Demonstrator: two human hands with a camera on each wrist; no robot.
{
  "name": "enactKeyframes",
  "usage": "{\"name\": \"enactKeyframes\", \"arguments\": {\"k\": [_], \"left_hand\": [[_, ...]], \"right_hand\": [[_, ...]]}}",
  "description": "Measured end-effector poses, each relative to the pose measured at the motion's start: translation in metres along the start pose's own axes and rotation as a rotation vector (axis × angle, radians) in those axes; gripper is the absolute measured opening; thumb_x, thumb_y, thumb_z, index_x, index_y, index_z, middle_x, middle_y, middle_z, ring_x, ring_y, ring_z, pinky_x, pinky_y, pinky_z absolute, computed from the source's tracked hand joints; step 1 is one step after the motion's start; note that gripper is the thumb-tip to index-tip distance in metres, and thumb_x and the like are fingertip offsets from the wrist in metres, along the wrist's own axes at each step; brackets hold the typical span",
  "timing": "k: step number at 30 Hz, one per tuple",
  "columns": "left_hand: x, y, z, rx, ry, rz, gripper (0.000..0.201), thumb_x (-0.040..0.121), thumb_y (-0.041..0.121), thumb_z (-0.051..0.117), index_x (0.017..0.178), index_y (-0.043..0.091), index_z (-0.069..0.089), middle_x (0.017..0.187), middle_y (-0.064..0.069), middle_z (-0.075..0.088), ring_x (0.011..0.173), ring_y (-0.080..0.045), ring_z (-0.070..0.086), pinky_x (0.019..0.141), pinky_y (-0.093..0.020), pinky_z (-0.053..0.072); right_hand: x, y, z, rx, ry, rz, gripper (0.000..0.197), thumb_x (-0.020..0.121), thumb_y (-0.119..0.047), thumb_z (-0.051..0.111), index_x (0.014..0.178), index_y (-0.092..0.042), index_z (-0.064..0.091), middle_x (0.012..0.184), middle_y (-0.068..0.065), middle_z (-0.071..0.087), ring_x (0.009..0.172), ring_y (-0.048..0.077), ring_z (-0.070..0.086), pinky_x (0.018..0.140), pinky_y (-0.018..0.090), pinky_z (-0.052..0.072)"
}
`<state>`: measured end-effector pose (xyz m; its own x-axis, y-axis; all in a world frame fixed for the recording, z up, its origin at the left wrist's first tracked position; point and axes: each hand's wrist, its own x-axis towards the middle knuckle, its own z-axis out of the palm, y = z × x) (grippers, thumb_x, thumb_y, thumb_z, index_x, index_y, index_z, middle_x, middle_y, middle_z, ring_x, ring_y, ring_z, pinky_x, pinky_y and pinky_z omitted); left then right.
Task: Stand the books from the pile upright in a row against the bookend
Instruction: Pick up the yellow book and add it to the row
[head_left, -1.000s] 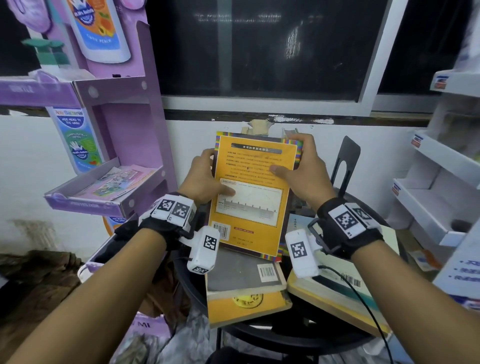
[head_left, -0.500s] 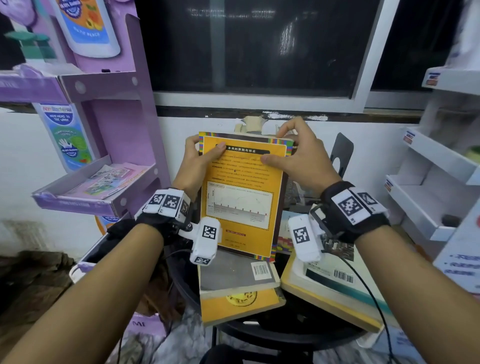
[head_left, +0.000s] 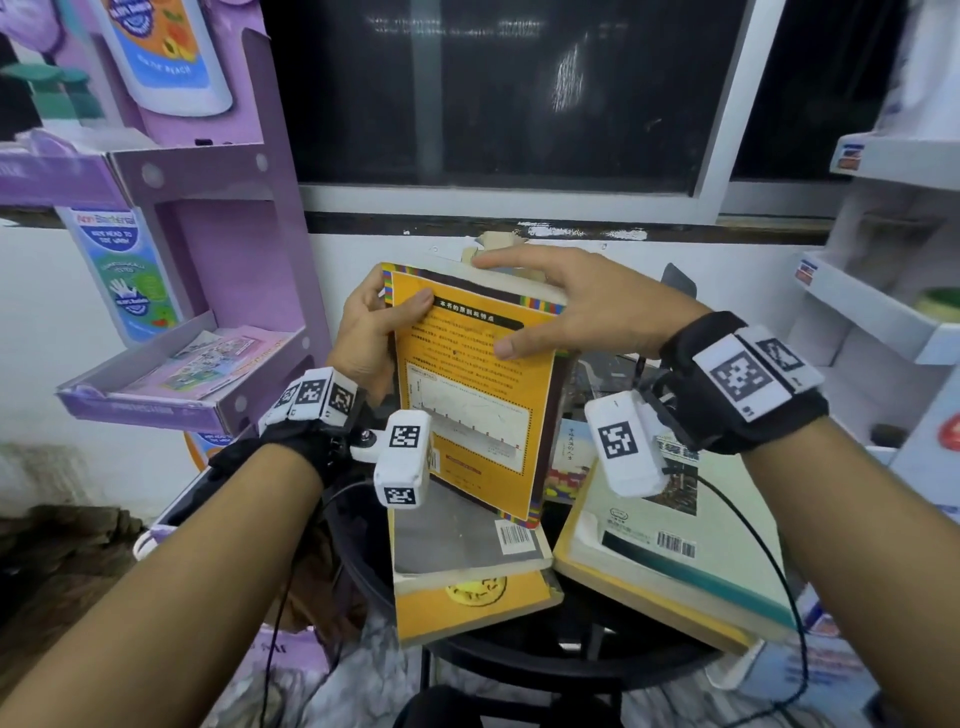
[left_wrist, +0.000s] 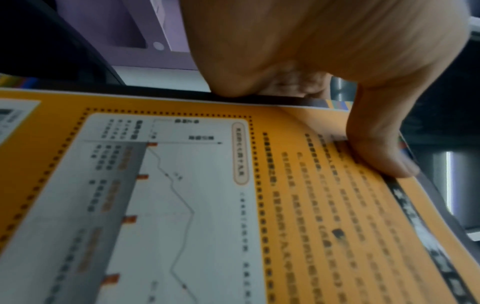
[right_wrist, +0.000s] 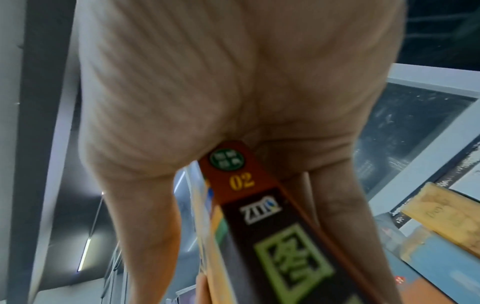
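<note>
An orange book (head_left: 478, 395) with a chart on its back cover is held nearly upright above the pile. My left hand (head_left: 374, 332) grips its upper left corner, thumb on the cover (left_wrist: 384, 156). My right hand (head_left: 566, 306) clasps its top right edge, thumb on the cover and fingers over the top; the dark spine (right_wrist: 272, 226) runs between thumb and fingers. Under it lies a pile: a grey-covered book (head_left: 467, 540) on another orange one (head_left: 483, 603). The black bookend (head_left: 678, 280) stands at the back right, mostly hidden by my right hand.
A second stack with a white and green book (head_left: 670, 551) lies at the right on the round black table (head_left: 545, 660). A purple display stand (head_left: 218, 260) rises at the left, white shelves (head_left: 878, 322) at the right, a window and wall behind.
The orange book has turned more upright and edge-on toward the right. My right hand slid over its top edge; my left thumb moved up to the top left corner.
</note>
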<state>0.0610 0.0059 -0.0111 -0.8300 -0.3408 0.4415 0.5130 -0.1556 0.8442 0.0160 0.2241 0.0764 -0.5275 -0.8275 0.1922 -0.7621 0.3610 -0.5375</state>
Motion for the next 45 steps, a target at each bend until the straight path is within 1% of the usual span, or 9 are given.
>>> {"name": "enactKeyframes", "arguments": {"k": [4,10,17,19,25,28,37,41,45], "left_hand": [[0.000,0.003,0.004,-0.021,-0.012,0.013,0.050,0.082,0.007,0.061,0.128,-0.002,0.046,0.098,-0.011,0.072,0.091,-0.030,0.069,0.078,-0.040,0.056],[0.007,0.011,0.015,0.006,-0.022,0.000,0.054,0.084,0.016,0.060,0.131,-0.005,0.045,0.100,-0.012,0.071,0.093,-0.028,0.068,0.079,-0.038,0.055],[0.023,0.019,0.032,0.144,-0.066,-0.024,0.051,0.085,0.031,0.057,0.130,0.008,0.051,0.104,-0.004,0.069,0.097,-0.021,0.065,0.084,-0.037,0.050],[0.028,0.017,0.036,0.177,-0.047,-0.024,0.047,0.084,0.037,0.055,0.126,0.017,0.057,0.104,0.001,0.068,0.097,-0.016,0.063,0.085,-0.034,0.049],[0.053,-0.005,0.047,0.454,0.008,0.003,0.032,0.089,0.032,0.061,0.118,0.019,0.065,0.116,-0.001,0.067,0.109,-0.016,0.060,0.089,-0.032,0.043],[0.064,-0.019,0.055,0.600,-0.032,0.036,0.029,0.084,0.033,0.063,0.112,0.025,0.065,0.119,0.001,0.066,0.113,-0.015,0.059,0.101,-0.036,0.044],[0.098,-0.047,0.094,0.927,-0.176,0.093,0.040,0.095,0.027,0.056,0.133,0.017,0.055,0.140,0.003,0.050,0.128,-0.012,0.044,0.100,-0.021,0.030],[0.120,-0.059,0.105,1.125,-0.228,0.217,0.038,0.093,0.030,0.055,0.129,0.019,0.058,0.136,-0.001,0.055,0.127,-0.019,0.046,0.107,-0.036,0.035],[0.137,-0.070,0.117,1.288,-0.286,0.317,0.038,0.092,0.035,0.053,0.127,0.021,0.059,0.135,-0.001,0.056,0.127,-0.019,0.047,0.107,-0.039,0.036]], "right_hand": [[-0.009,-0.016,-0.002,0.000,-0.056,0.049,0.096,0.063,-0.060,0.069,0.147,-0.038,0.030,0.137,-0.011,0.051,0.109,0.012,0.060,0.092,0.030,0.052],[-0.011,-0.028,-0.008,-0.142,0.153,0.034,0.069,0.081,-0.030,0.075,0.141,-0.036,0.041,0.129,-0.008,0.054,0.089,0.008,0.060,0.064,0.013,0.048],[-0.020,-0.026,-0.025,-0.086,0.249,0.105,0.057,0.082,-0.024,0.075,0.134,-0.029,0.053,0.110,-0.011,0.061,0.089,0.010,0.065,0.074,0.023,0.054],[-0.023,-0.022,-0.030,-0.089,0.269,0.142,0.055,0.082,-0.025,0.075,0.133,-0.027,0.055,0.113,-0.007,0.064,0.090,0.013,0.067,0.078,0.030,0.057],[-0.030,-0.003,-0.049,-0.097,0.362,0.275,0.057,0.080,-0.027,0.076,0.133,-0.025,0.054,0.115,0.004,0.065,0.092,0.020,0.068,0.084,0.039,0.056],[-0.032,0.004,-0.060,-0.119,0.394,0.335,0.057,0.079,-0.028,0.077,0.132,-0.027,0.054,0.118,0.009,0.062,0.096,0.024,0.066,0.084,0.042,0.057],[-0.032,0.028,-0.085,-0.194,0.469,0.447,0.056,0.081,-0.024,0.076,0.132,-0.022,0.054,0.110,0.010,0.065,0.089,0.024,0.067,0.074,0.038,0.057],[-0.024,0.042,-0.092,-0.228,0.476,0.468,0.057,0.083,-0.023,0.074,0.134,-0.019,0.052,0.102,0.005,0.061,0.090,0.023,0.064,0.073,0.036,0.055],[-0.014,0.058,-0.099,-0.249,0.484,0.486,0.057,0.083,-0.025,0.074,0.135,-0.018,0.051,0.110,0.008,0.062,0.091,0.023,0.062,0.077,0.036,0.053]]}}
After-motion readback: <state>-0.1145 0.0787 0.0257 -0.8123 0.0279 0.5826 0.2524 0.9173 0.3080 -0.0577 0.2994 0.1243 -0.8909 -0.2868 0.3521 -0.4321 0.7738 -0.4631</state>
